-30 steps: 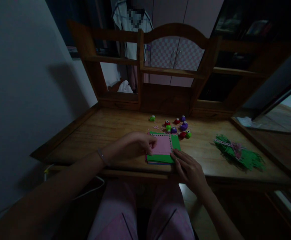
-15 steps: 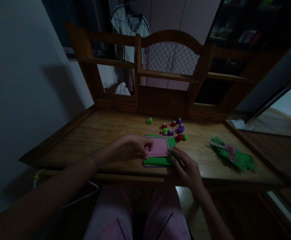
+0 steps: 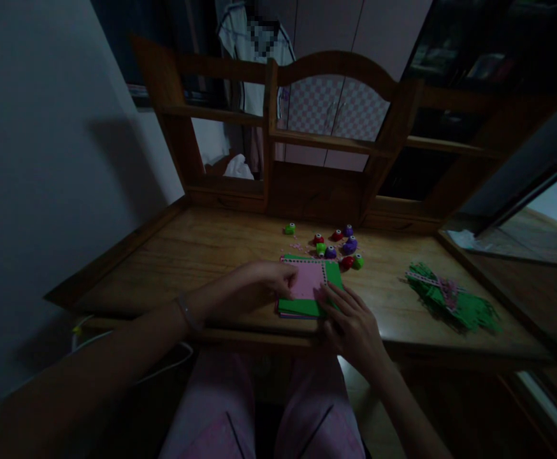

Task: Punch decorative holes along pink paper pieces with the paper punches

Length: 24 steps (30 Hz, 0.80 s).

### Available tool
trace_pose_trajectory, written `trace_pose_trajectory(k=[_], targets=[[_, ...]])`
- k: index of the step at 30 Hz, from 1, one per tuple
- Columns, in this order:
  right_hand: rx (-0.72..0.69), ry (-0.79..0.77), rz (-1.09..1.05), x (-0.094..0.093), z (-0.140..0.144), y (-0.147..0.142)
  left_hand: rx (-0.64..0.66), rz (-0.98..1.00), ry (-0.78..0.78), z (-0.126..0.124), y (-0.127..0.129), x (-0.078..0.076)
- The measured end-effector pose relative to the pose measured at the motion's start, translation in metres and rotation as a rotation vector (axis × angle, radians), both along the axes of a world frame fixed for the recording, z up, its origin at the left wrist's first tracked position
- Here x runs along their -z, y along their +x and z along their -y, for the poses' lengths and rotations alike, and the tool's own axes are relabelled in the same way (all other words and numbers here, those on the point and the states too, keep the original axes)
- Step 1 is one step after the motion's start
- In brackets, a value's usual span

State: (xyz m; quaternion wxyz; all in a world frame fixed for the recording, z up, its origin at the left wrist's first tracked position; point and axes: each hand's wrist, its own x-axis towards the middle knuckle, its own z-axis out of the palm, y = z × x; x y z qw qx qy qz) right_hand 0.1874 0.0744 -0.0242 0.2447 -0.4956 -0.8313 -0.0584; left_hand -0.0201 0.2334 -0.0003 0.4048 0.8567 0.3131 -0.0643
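A pink paper sheet (image 3: 308,280) with dark dots along its top and right edges lies on a stack of green paper (image 3: 334,274), other coloured layers showing beneath. My left hand (image 3: 278,278) is over the left edge of the pink sheet, its fingers curled in; whatever they pinch is hidden. My right hand (image 3: 355,322) lies on the right side, fingers stretched out, with the fingertips touching the pink sheet's lower right corner. The thumb is spread apart from them near the stack's lower edge.
Several small red, green and purple toy-like pieces (image 3: 350,245) lie behind the stack, among tiny pink paper bits (image 3: 299,247). On the right is a heap of cut green paper (image 3: 464,309) with pink strips. A wooden shelf unit (image 3: 317,185) stands along the desk's back.
My right fingers have slid left and down onto the pink sheet's corner. The dark dots along its lower edge no longer show clearly. My left hand stays at the left edge.
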Motion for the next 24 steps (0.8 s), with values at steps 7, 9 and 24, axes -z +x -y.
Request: trace_pose_trajectory(k=[7,9,24], targets=[[-0.017,0.008,-0.043,0.007,0.001,0.013,0.236,0.171,-0.187,-0.013,-0.018,0.000],[-0.021,0.003,-0.058,0.008,0.000,0.014,0.257,0.195,-0.189,-0.014,-0.022,-0.001],[0.087,-0.040,-0.501,-0.013,-0.005,0.004,0.107,0.374,-0.376,-0.023,-0.032,-0.001]])
